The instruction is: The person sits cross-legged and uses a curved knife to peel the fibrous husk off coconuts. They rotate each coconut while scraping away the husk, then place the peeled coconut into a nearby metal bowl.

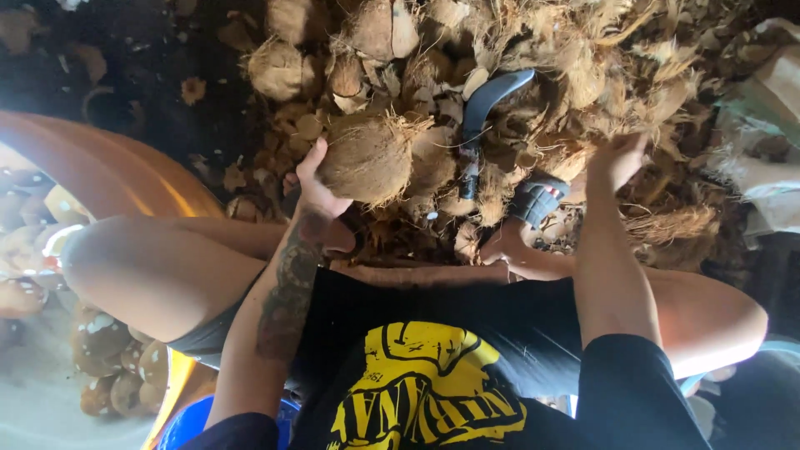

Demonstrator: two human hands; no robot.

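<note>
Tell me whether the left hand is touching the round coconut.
Touching. The head view shows the left hand pressed against the side of the round coconut, thumb and palm on its husk, no gap between them.

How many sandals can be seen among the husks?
2: one sandal lies loose on the husk pile, and another sandal is on a foot. Husks may hide more.

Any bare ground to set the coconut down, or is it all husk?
Free: dark ground upper left, between the orange tub rim and the husk pile; only scattered chips there. Crowded: everything ahead of the left hand with its coconut and the right hand, sandal included.
</note>
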